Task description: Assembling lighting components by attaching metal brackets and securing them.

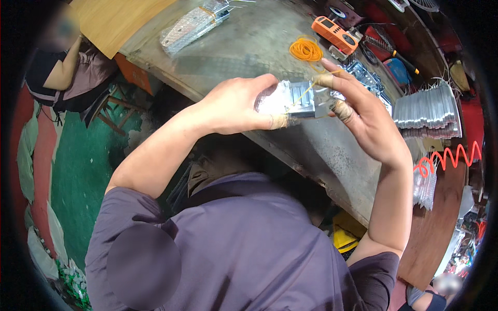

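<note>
A single view is provided, taken from a wide fisheye camera worn on a person's head and directed steeply downward. The lower half of the picture is filled by the person's purple shirt (pixel 244 249), so close is the lens to the body. The left hand (pixel 236 106) and right hand (pixel 371 122) are seen at close range near the centre, raised over the grey workbench (pixel 244 49), which runs from the far left to the near right. Straight edges are bent toward the dark rim. The green floor (pixel 83 171) is visible at the left. No second view is supplied for comparison.
</note>
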A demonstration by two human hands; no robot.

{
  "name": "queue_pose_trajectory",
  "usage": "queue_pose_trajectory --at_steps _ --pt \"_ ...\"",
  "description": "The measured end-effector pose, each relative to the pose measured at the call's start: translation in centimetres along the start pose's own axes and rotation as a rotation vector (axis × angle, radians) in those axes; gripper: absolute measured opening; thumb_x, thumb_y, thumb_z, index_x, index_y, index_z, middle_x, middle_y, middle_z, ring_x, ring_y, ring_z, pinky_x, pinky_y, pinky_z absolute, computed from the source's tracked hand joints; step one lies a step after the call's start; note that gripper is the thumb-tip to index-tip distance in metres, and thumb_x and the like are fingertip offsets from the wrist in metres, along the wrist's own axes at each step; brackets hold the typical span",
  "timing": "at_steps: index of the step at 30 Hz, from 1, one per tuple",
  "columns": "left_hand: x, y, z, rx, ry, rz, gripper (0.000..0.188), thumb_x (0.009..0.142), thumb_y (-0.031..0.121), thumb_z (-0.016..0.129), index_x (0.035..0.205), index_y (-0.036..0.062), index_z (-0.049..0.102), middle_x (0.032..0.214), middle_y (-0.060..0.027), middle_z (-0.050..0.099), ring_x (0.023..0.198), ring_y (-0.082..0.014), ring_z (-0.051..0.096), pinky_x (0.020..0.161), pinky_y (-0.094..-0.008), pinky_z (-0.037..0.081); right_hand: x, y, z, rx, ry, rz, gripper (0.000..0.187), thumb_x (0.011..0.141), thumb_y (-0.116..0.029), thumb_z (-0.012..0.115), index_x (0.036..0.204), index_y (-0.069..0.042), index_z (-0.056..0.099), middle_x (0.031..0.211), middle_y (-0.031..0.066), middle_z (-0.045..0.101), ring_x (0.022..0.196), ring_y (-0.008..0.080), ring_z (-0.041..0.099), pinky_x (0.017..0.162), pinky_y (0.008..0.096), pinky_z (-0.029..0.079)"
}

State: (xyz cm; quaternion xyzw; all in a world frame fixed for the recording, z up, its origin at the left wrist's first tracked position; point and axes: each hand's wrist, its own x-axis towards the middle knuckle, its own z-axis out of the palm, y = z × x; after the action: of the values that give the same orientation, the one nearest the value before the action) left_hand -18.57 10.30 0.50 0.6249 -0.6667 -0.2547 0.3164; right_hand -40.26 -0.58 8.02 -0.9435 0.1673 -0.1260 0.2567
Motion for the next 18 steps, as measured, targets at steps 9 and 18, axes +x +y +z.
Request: queue_pose_trajectory --at_steps 9,18 --pt "-0.3 2.5 -1.1 0.001 -0.397 0.134 0.062 0.067 0.039 0.070 0.115 0.0050 0.050 0.091 -0.0193 0.061 0.084 -0.0345 0.060 0.074 -0.0394 0.046 0.9 3.8 2.2 0.699 -0.358 0.305 0.046 0.094 -0.042 0.044 0.127 -0.011 0.050 0.119 0.0021 0.058 0.076 0.0093 0.055 0.064 0.0240 0.046" --pt "0.3 1.0 -0.1 -0.520 -0.800 -0.019 0.053 0.076 0.037 0.067 0.113 0.0013 0.052 0.096 -0.0048 0.059 0.087 -0.0132 0.051 0.077 -0.0286 0.043 0.8 1.5 2.9 0.692 -0.192 0.211 0.040 0.097 -0.030 0.042 0.130 -0.008 0.045 0.121 0.0053 0.055 0.077 0.0117 0.060 0.072 0.0257 0.049"
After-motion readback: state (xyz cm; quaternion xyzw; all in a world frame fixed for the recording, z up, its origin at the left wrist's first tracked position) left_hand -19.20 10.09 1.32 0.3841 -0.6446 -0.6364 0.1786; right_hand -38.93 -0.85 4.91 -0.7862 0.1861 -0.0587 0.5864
